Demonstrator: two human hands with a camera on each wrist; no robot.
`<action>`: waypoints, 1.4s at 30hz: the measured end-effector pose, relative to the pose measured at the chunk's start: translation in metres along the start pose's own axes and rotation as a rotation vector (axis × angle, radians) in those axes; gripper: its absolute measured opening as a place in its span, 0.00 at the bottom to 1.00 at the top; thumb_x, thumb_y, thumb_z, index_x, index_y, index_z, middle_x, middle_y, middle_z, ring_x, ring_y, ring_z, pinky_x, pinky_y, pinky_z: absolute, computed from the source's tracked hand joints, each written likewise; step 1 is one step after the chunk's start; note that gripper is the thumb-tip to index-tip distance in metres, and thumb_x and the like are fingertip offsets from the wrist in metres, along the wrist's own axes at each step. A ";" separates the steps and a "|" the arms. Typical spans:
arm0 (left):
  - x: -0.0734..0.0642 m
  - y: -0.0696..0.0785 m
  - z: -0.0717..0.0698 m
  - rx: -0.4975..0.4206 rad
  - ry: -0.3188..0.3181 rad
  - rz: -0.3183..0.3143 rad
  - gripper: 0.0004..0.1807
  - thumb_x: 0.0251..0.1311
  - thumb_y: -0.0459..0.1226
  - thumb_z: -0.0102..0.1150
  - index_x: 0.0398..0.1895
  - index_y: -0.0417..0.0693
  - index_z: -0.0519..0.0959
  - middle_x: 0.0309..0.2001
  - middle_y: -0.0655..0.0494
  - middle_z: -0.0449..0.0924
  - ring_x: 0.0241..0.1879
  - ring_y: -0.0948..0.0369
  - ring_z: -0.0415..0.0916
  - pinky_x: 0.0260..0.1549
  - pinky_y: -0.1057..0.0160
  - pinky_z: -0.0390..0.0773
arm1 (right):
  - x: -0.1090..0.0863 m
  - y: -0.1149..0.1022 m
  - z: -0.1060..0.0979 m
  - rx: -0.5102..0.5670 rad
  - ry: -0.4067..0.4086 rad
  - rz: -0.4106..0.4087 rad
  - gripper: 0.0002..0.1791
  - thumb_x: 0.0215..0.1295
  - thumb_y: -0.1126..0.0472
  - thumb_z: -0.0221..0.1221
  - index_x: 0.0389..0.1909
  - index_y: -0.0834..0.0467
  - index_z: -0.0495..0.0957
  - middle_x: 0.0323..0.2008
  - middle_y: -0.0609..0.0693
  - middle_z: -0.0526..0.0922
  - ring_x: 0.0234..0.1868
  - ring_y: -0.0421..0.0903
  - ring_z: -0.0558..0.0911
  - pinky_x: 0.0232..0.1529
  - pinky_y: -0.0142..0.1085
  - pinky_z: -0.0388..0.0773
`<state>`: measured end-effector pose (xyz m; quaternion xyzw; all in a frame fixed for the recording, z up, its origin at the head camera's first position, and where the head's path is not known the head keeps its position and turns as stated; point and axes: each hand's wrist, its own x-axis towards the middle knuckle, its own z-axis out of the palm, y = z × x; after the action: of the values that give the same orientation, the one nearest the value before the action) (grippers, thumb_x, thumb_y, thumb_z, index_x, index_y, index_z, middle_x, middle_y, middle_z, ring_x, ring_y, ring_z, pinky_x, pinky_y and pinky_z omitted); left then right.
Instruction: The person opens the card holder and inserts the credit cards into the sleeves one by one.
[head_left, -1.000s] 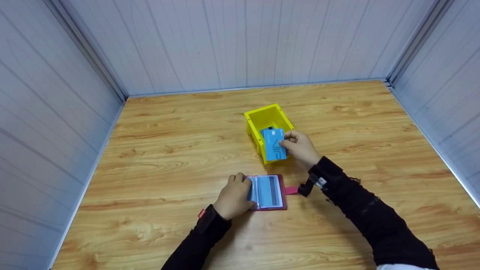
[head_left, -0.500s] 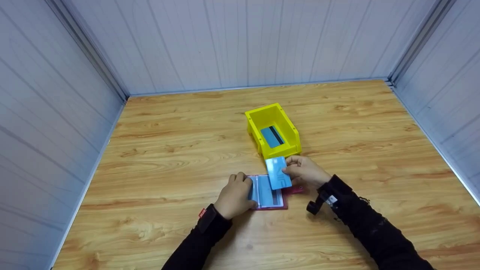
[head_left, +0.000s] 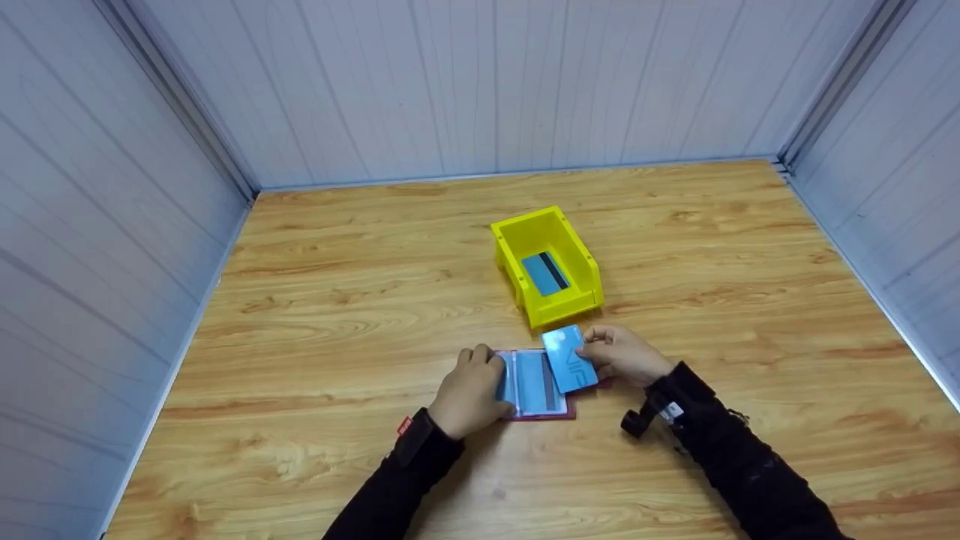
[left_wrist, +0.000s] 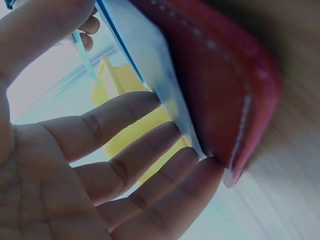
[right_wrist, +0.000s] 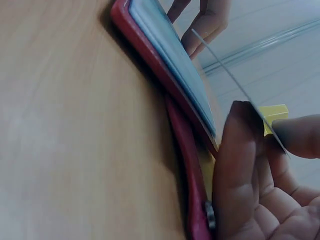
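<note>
An open red card holder [head_left: 570, 414] with clear sleeves lies on the table, a blue card with a dark stripe showing in its right-hand sleeve. My left hand [head_left: 471, 391] grips its left side; in the left wrist view the fingertips [left_wrist: 167, 132] meet the edges of the sleeves and the red cover. Between thumb and fingers, my right hand [head_left: 624, 355] pinches a blue card [head_left: 570, 360] with large lettering. That card hangs tilted over the upper right of the holder. From the right wrist view, it appears edge-on, apart from the sleeves, with the pink strap [right_wrist: 187, 165] below.
Just beyond the holder stands a yellow bin [head_left: 566, 306]. A blue card with a black stripe [head_left: 544, 274] lies on its floor. Pale panel walls [head_left: 375, 90] enclose the wooden tabletop [head_left: 337, 300] at the back and both sides.
My right hand has brought the blue card from above the yellow bin toward me, down over the card holder, then slightly right. My left hand has stayed in place.
</note>
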<state>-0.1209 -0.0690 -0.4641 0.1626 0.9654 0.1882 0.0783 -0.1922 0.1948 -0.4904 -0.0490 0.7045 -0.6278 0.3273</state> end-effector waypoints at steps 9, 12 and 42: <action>-0.001 0.002 -0.001 0.003 -0.001 -0.012 0.35 0.45 0.47 0.75 0.55 0.37 0.77 0.55 0.43 0.73 0.52 0.49 0.69 0.49 0.51 0.77 | -0.001 0.001 -0.001 -0.012 0.023 0.002 0.04 0.68 0.63 0.55 0.35 0.57 0.70 0.27 0.44 0.81 0.27 0.38 0.81 0.28 0.30 0.77; -0.002 0.005 -0.001 -0.002 0.023 -0.013 0.37 0.46 0.50 0.75 0.56 0.37 0.77 0.56 0.42 0.73 0.54 0.48 0.69 0.51 0.50 0.77 | -0.002 0.002 -0.001 -0.001 0.021 -0.007 0.03 0.68 0.63 0.55 0.36 0.58 0.70 0.28 0.44 0.81 0.28 0.38 0.81 0.29 0.31 0.78; 0.012 0.055 0.032 0.240 0.149 0.051 0.48 0.49 0.61 0.68 0.58 0.27 0.72 0.52 0.36 0.77 0.51 0.48 0.74 0.51 0.58 0.78 | -0.002 0.005 -0.001 0.048 0.005 -0.019 0.04 0.69 0.63 0.54 0.34 0.56 0.70 0.27 0.44 0.83 0.27 0.38 0.81 0.26 0.31 0.76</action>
<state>-0.1095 -0.0059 -0.4734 0.1811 0.9796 0.0848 -0.0186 -0.1895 0.1978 -0.4945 -0.0461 0.6896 -0.6477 0.3207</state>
